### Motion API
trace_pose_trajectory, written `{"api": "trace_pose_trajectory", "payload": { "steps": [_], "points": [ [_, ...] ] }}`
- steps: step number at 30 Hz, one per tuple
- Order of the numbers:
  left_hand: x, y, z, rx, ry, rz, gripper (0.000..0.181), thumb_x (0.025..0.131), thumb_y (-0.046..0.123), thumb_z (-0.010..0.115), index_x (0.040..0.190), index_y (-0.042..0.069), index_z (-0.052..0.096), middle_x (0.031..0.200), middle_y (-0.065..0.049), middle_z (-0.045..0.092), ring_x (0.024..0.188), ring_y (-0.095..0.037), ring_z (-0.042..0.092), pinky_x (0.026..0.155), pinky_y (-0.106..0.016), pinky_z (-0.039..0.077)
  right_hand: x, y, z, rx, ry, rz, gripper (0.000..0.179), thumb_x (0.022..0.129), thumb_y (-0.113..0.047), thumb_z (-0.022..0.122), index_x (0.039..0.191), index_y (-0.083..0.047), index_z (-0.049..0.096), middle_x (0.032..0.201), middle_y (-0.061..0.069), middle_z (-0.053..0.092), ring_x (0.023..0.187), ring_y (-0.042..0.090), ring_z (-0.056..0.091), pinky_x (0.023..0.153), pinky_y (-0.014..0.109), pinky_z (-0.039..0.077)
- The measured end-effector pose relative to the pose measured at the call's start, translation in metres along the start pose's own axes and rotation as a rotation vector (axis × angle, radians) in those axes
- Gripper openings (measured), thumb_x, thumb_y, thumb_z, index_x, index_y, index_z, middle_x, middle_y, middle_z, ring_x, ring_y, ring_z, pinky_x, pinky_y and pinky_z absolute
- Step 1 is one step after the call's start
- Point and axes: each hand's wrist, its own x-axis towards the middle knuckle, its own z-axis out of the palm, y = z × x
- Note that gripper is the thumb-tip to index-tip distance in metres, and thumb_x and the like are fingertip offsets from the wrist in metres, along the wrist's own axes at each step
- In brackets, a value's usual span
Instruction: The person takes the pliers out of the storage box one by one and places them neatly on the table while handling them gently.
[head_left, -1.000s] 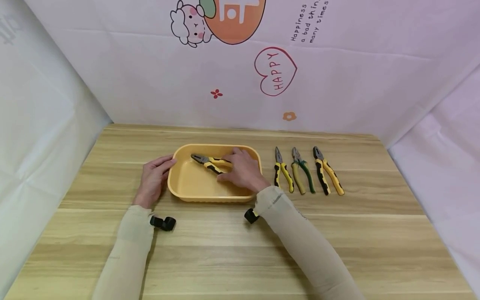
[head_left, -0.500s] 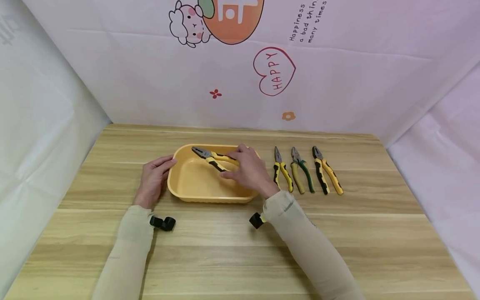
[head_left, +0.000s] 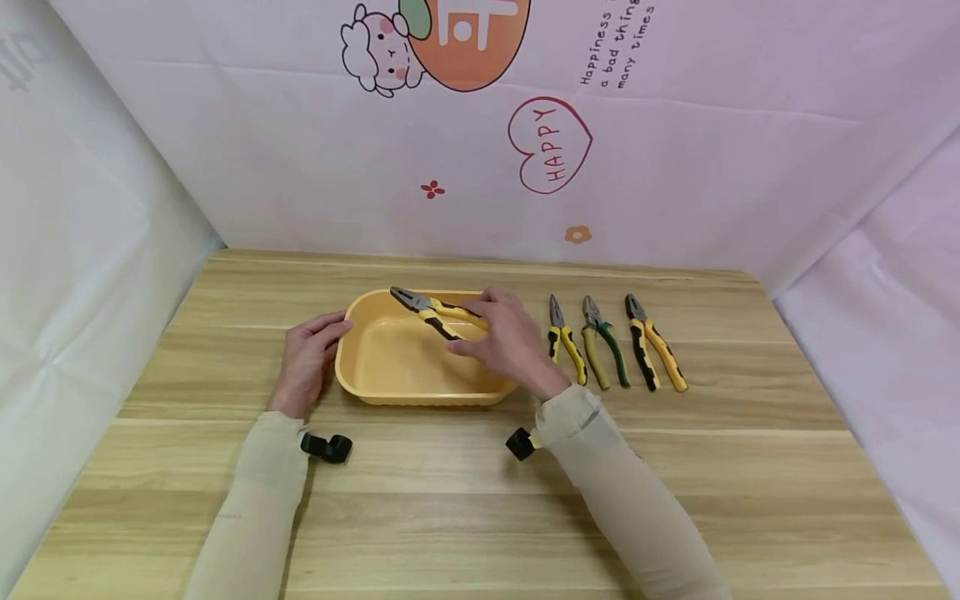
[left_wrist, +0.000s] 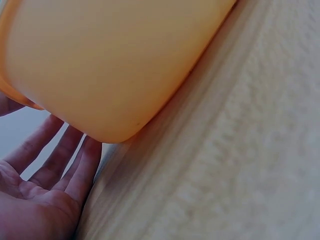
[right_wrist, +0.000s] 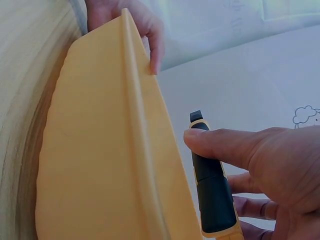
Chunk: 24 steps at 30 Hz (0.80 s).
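Observation:
A pair of combination pliers (head_left: 431, 312) with yellow and black handles is raised over the yellow plastic bin (head_left: 375, 395), jaws pointing to the back left. My right hand (head_left: 510, 337) grips the handles; in the right wrist view the thumb presses on a black grip of the pliers (right_wrist: 215, 195). At the bin's left end my left hand (head_left: 306, 358) holds the wall, thumb over the rim and fingers against the outside. The left wrist view shows the fingers (left_wrist: 67, 160) touching the outer wall of the bin (left_wrist: 115, 70).
To the right of the bin lie needle-nose pliers (head_left: 556, 312), diagonal cutters (head_left: 617, 354) with green handles, and another pair of yellow and black pliers (head_left: 642, 350), side by side on the wooden table (head_left: 420, 517). A white printed cloth (head_left: 300, 167) stands behind.
My right hand has lifted the pliers up from inside the bin and moved slightly to the right. My left hand has stayed on the bin's left end.

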Motion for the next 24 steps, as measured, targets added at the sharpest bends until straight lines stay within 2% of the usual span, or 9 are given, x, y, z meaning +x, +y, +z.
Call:
{"api": "trace_pose_trajectory", "payload": {
  "steps": [3,9,17,24],
  "points": [
    [0.000,0.000,0.000,-0.002,-0.004,-0.001,0.029,0.097,0.009,0.070,0.122,-0.006,0.069,0.103,-0.001,0.073,0.093,-0.011,0.072,0.082,-0.021,0.059,-0.003,0.001,-0.004,0.008,0.010,0.009,0.068,0.085,-0.043,0.083,0.142,-0.014,0.061,0.116,0.003,0.055,0.101,0.023,0.050,0.075,0.034,0.046],
    [0.000,-0.001,-0.001,-0.015,-0.011,0.004,0.016,0.097,0.007,0.070,0.112,0.003,0.074,0.102,-0.001,0.073,0.093,-0.012,0.072,0.082,-0.022,0.059,-0.009,0.007,-0.012,0.023,0.050,0.005,0.068,0.086,-0.041,0.083,0.142,-0.011,0.061,0.117,0.005,0.056,0.098,0.024,0.049,0.072,0.035,0.044],
    [0.001,-0.002,-0.002,-0.007,-0.019,0.005,0.029,0.097,0.009,0.070,0.122,-0.006,0.069,0.104,-0.002,0.073,0.094,-0.013,0.073,0.083,-0.022,0.059,-0.016,0.019,-0.024,0.069,0.116,-0.032,0.066,0.085,-0.037,0.085,0.139,-0.005,0.063,0.118,0.009,0.057,0.095,0.026,0.049,0.073,0.036,0.043],
    [0.001,-0.002,-0.002,-0.010,-0.018,0.002,0.034,0.097,0.008,0.070,0.127,-0.009,0.066,0.105,-0.002,0.073,0.093,-0.012,0.073,0.082,-0.022,0.059,-0.021,0.031,-0.032,0.072,0.147,0.009,0.068,0.085,-0.035,0.085,0.139,-0.003,0.062,0.121,0.014,0.057,0.095,0.028,0.051,0.075,0.039,0.044]
  ]
}}
